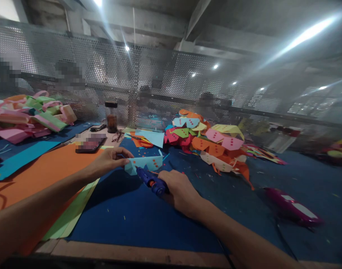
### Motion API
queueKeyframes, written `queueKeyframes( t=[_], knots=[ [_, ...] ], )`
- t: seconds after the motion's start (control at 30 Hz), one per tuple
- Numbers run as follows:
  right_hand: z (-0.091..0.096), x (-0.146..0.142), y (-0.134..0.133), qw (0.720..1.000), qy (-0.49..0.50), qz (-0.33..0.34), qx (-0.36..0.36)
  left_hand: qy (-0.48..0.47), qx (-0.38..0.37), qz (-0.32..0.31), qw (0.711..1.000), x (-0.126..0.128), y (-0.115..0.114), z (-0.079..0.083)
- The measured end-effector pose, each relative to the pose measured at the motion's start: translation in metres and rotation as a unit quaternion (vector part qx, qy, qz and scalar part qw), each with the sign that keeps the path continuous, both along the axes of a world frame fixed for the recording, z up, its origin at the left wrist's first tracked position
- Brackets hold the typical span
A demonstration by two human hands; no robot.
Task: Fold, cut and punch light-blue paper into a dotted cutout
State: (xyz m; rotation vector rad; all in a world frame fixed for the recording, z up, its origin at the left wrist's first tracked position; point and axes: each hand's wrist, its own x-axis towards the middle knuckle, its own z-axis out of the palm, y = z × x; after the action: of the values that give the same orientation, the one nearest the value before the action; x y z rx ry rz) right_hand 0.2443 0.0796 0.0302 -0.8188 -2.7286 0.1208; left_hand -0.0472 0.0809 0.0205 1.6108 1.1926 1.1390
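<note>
Between finger and thumb, my left hand [111,161] pinches the left end of a light blue paper mask [148,161] marked with small orange dots. My right hand [180,190] is wrapped round a dark blue glue gun [151,181]. The gun's nozzle points up and left at the mask's near face, close to its left part; whether it touches cannot be made out. Beyond the mask lie orange-handled scissors [145,142] beside a pale blue paper sheet [152,136].
Folded paper masks [215,144] pile up at right of centre. A purple device [294,207] lies farther right. Orange sheets [59,172], a phone [91,144] and a lidded jar [111,117] stand or lie leftward. Behind rises a perforated metal screen [165,78], with people beyond.
</note>
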Motion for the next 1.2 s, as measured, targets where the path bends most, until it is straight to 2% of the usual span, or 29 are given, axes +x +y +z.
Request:
queueKeyframes(
  t=[0.57,0.8,1.03,1.2],
  knots=[
    [0.0,-0.001,0.001,1.0,0.025,0.012,0.008,-0.003,-0.007,0.007,1.0,0.002,-0.002,0.004],
    [-0.005,-0.001,0.003,0.995,0.096,-0.013,0.001,0.003,-0.009,0.035,0.999,0.002,-0.003,0.009],
    [-0.005,-0.005,0.004,0.977,0.185,-0.007,-0.106,-0.025,0.0,0.075,0.997,-0.002,0.007,0.005],
    [-0.003,-0.004,0.006,0.943,0.22,-0.053,-0.245,-0.061,-0.001,0.137,0.989,-0.007,0.009,0.006]
  ],
)
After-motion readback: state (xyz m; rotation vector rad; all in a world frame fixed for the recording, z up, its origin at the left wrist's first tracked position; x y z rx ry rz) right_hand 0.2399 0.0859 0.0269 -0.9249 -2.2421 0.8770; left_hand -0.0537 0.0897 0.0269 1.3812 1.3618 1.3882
